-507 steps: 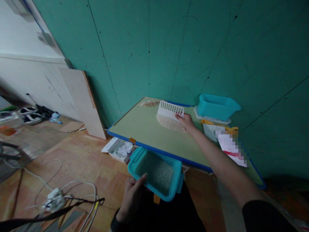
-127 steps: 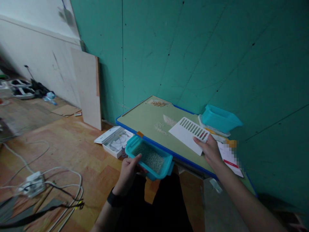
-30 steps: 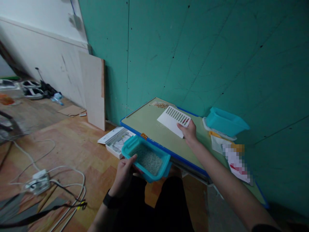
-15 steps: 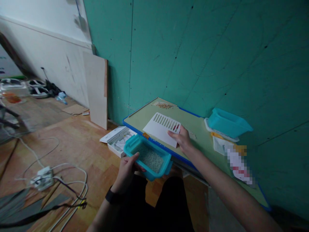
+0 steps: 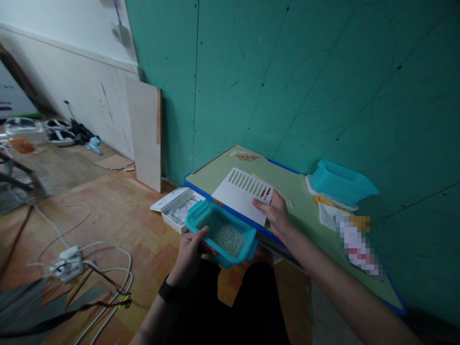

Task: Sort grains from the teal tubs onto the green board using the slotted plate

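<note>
My left hand [image 5: 189,254] grips the near left corner of a teal plastic box [image 5: 201,221] that holds white grains [image 5: 227,235]; the box hangs just below the front edge of a low green table with a blue rim [image 5: 215,172]. My right hand [image 5: 276,214] holds a white slotted scraper [image 5: 239,195] by its right end. The scraper's lower edge lies at the table's front edge, right above the box. A thin trail of white grains [image 5: 283,195] stays on the table behind the scraper, and a small heap of brown grains [image 5: 244,156] lies at the far corner.
A second teal box [image 5: 341,182] sits on a white lid at the table's right, beside papers [image 5: 354,235]. On the wooden floor lie an open white case [image 5: 176,211], a power strip with cables [image 5: 68,261], a leaning board [image 5: 145,132] and shoes [image 5: 61,136].
My right hand has dragged the scraper across the table toward me, up to the front edge over the box. The pile of white grains on the table has gone down to a thin trail.
</note>
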Tool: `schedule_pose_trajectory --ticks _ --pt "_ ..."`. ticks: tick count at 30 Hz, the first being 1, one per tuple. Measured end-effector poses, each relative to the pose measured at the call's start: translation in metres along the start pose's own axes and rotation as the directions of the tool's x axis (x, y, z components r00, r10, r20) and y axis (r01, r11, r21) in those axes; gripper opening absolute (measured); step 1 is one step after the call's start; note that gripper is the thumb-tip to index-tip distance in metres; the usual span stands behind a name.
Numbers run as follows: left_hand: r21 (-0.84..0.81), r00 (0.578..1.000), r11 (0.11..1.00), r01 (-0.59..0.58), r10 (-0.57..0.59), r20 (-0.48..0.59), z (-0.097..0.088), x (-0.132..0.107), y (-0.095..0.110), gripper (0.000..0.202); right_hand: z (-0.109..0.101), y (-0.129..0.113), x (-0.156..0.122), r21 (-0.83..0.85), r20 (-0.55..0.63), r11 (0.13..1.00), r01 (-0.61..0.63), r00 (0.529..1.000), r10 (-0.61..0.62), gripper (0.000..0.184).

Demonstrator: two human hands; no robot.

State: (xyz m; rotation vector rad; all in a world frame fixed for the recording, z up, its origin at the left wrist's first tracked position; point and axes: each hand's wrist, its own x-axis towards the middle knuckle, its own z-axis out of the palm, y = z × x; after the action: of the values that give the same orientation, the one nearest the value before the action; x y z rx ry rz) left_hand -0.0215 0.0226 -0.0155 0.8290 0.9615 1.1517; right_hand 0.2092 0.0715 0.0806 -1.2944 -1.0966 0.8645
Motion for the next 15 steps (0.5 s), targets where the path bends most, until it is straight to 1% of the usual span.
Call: schedule_pose_trajectory --ticks 2,4,6,8,9,10,12,14,15 --pt "0.005 1.000 1.000 0.008 -0.008 0.001 0.001 -0.001 0.001 0.052 -0.007 -0.003 0.006 0.030 -0.057 0.999 0.038 0.998 -0.037 0.051" --pt "0.005 1.000 1.000 0.006 -0.006 -0.001 0.002 -0.002 0.002 0.052 -0.020 -0.008 0.013 0.055 -0.128 0.995 0.087 0.989 -0.079 0.053" --pt "0.001 1.000 1.000 -0.003 0.003 -0.002 0.002 -0.003 0.002 0.053 -0.041 -0.011 0.021 0.041 -0.209 0.986 0.163 0.966 -0.151 0.052" --pt "-0.008 1.000 1.000 0.001 -0.001 -0.005 0.001 -0.004 0.001 0.053 -0.070 -0.013 0.025 -0.032 -0.281 0.963 0.268 0.922 -0.266 0.050" --pt "-0.011 1.000 1.000 0.007 -0.007 -0.005 0.001 -0.003 0.000 0.053 -0.086 -0.012 0.024 -0.077 -0.314 0.951 0.301 0.898 -0.309 0.050" --pt "-0.011 1.000 1.000 0.017 -0.017 -0.003 0.000 -0.003 -0.002 0.053 -0.103 -0.011 0.021 -0.130 -0.346 0.941 0.312 0.875 -0.338 0.050" --pt "0.001 1.000 1.000 0.030 -0.030 0.008 -0.001 0.000 -0.007 0.052 -0.135 -0.005 0.006 -0.269 -0.397 0.922 0.280 0.840 -0.371 0.052" --pt "0.014 0.999 0.999 0.032 -0.032 0.016 -0.002 0.003 -0.012 0.052 -0.161 0.002 -0.016 -0.411 -0.443 0.882 0.228 0.796 -0.412 0.051" --pt "0.018 0.999 0.999 0.029 -0.029 0.016 -0.001 0.005 -0.014 0.052 -0.172 0.004 -0.028 -0.500 -0.447 0.843 0.197 0.776 -0.446 0.050"
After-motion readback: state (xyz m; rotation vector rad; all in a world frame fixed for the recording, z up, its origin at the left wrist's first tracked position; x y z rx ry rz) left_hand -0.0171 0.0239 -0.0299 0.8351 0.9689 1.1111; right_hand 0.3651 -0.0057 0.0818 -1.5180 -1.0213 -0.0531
